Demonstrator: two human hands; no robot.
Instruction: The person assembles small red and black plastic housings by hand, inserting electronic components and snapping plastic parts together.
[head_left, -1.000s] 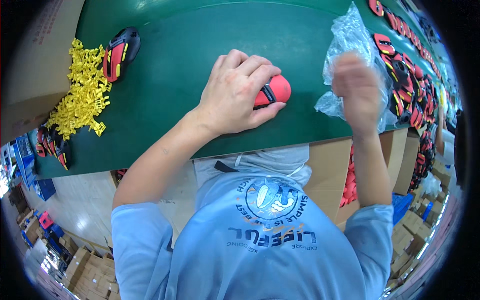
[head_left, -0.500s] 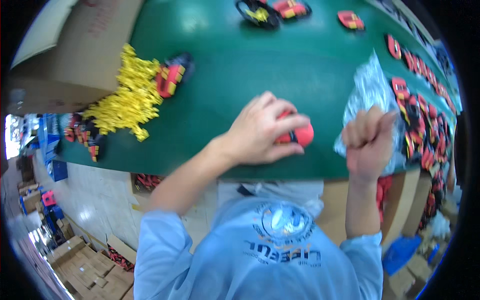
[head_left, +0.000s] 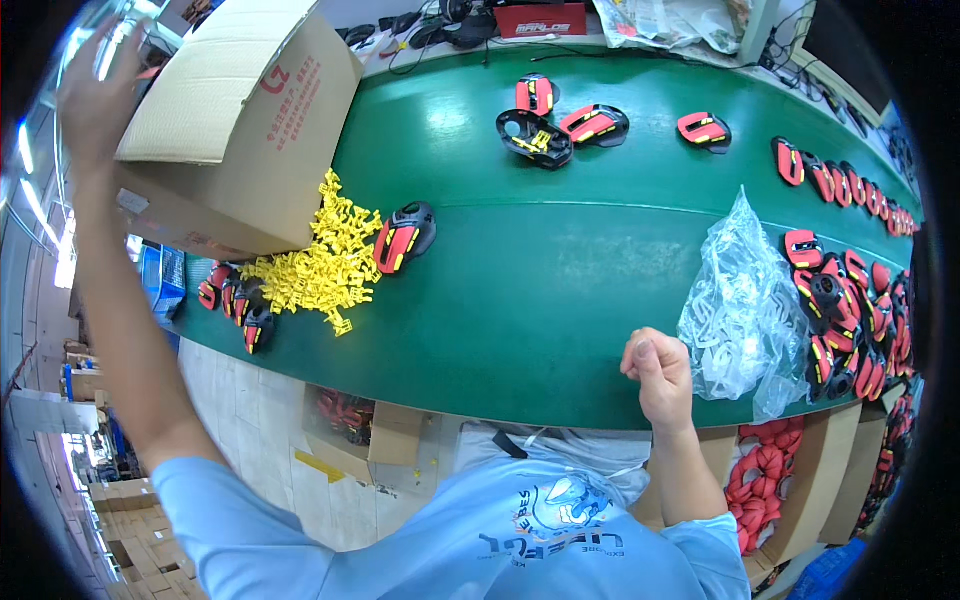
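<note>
My left hand [head_left: 98,105] is raised at the far upper left, beyond the open flap of a cardboard box [head_left: 270,130]. Its fingers look stretched and apart, though slightly blurred. My right hand [head_left: 662,375] is closed above the table's near edge, thumb against the curled fingers; whatever lies inside is hidden. Beside it rests a clear plastic bag [head_left: 740,320] of pale parts. A heap of small yellow plastic parts [head_left: 320,265] spills out by the box. One red and black oval piece with yellow bits [head_left: 404,238] lies against that heap.
The green table [head_left: 520,270] carries more red and black pieces [head_left: 840,310], piled at right, with a row [head_left: 850,185] behind. A black shell with yellow parts [head_left: 535,138] lies at the back. Below the edge stands a carton of red parts [head_left: 765,475].
My left hand has left the middle of the table, where it held a red piece, and swung up left past the box. My right hand has shifted left, off the bag, still closed.
</note>
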